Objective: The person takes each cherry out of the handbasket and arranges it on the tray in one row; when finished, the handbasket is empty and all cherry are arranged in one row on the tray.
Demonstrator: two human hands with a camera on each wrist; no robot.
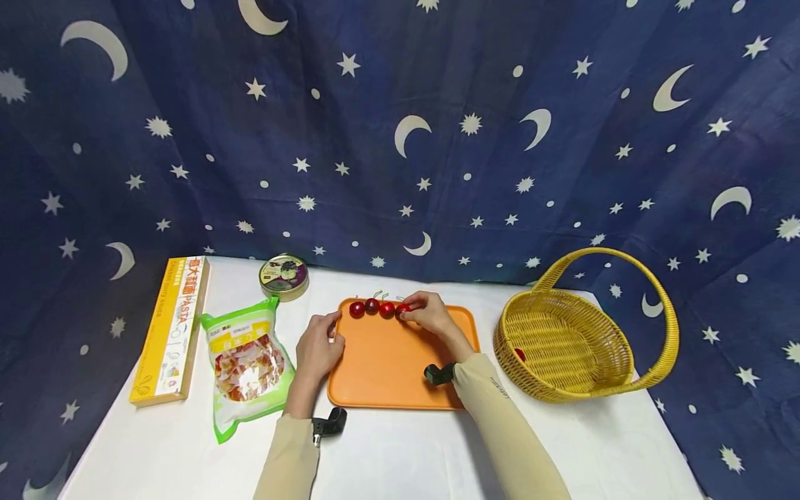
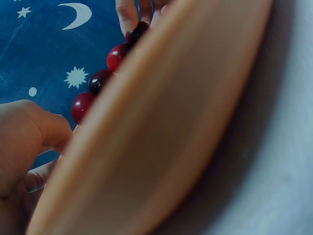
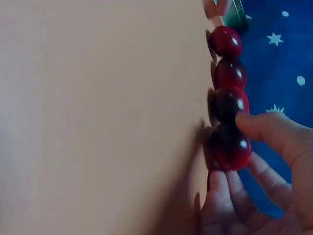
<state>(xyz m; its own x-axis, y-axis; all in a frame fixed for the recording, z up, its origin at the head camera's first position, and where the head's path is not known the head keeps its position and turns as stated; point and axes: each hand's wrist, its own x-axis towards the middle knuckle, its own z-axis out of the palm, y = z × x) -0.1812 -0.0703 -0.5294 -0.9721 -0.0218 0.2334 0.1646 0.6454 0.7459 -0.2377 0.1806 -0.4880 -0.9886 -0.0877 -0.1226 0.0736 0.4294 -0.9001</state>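
Observation:
An orange tray (image 1: pixel 394 368) lies on the white table. Along its far edge stands a row of several dark red cherries (image 1: pixel 371 306), side by side, some with green stems. My right hand (image 1: pixel 431 314) pinches the rightmost cherry (image 3: pixel 234 149) between thumb and fingers at that end of the row. At the tray's left side, my left hand (image 1: pixel 319 346) grips the rim near the far corner; in the left wrist view the rim hides part of its fingers (image 2: pixel 41 176). The leftmost cherry (image 2: pixel 83 105) sits closest to that hand.
Right of the tray stands a yellow wicker basket (image 1: pixel 562 347) with a tall handle and a small red thing (image 1: pixel 520 355) inside. On the left are a green-edged food bag (image 1: pixel 246 368), a pasta box (image 1: pixel 169 333) and a round tin (image 1: pixel 284 276). A star-patterned blue cloth (image 1: pixel 375 139) hangs behind.

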